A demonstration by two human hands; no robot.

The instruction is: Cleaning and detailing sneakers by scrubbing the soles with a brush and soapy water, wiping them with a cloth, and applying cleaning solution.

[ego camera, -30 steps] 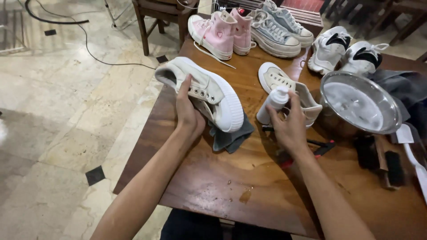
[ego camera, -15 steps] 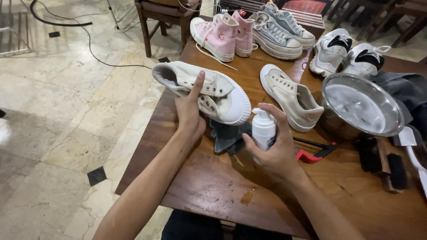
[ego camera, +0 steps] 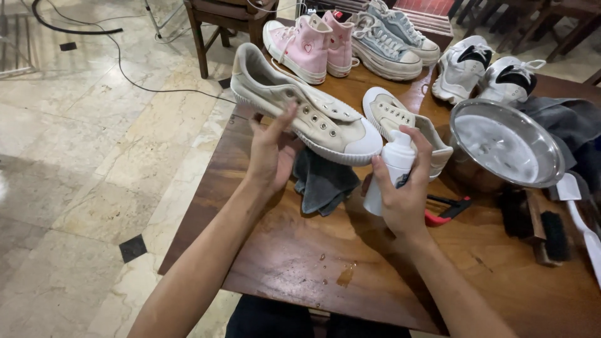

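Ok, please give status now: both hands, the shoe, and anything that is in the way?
Left hand holds cream shoe up over table. Right hand grips white pump bottle, nozzle near the toe. Grey cloth lies under shoe; nothing between them.

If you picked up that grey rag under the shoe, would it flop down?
Probably yes: the grey cloth lies crumpled in soft folds, so it looks limp. It seems thin, so likely light. On the wooden table it would probably bunch up rather than slide.
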